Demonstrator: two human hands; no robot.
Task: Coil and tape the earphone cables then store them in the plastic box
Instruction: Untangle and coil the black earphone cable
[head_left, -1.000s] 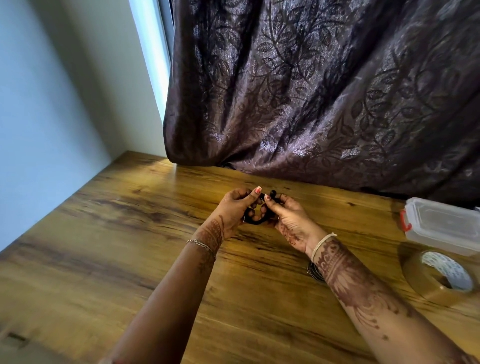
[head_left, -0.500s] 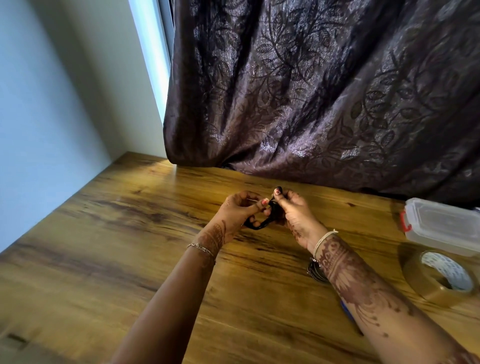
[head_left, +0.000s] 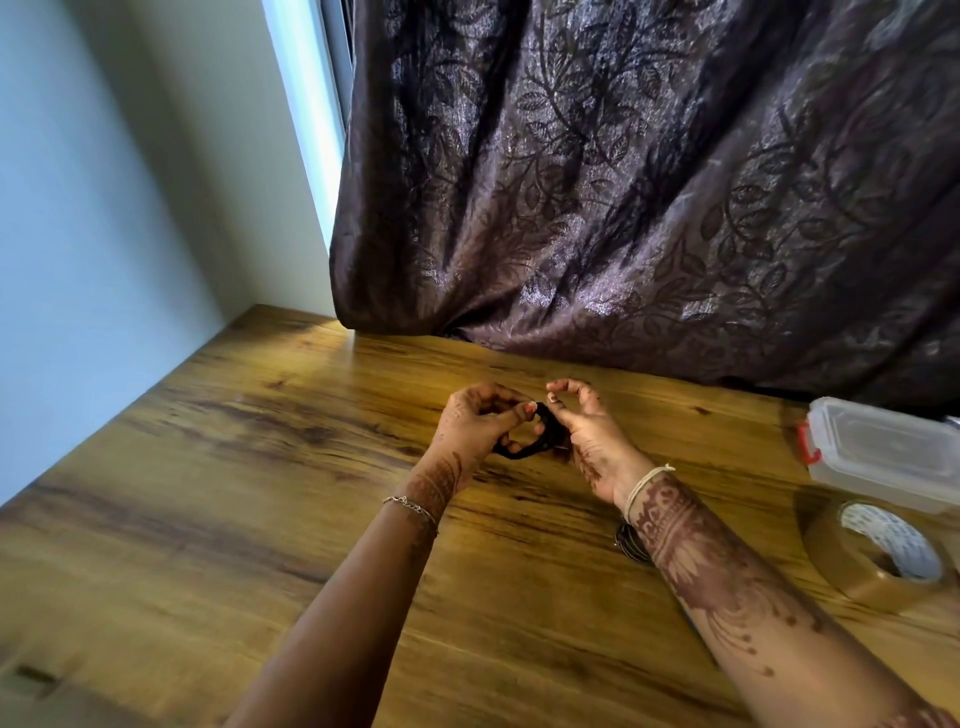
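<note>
A coiled black earphone cable (head_left: 525, 448) is held over the wooden worktop (head_left: 249, 467) by the left hand (head_left: 475, 428) and right hand (head_left: 589, 434), both grips closed round it; loops should be pinched firmly until taped.

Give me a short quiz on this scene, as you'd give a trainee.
1. Which thing does the left hand grip? A) pen B) cable C) spoon
2. True or false: the tape lies nearer the person than the box.
3. Fill in: the box stands on the person's ____ side.
Key: 1 B; 2 true; 3 right.
</note>
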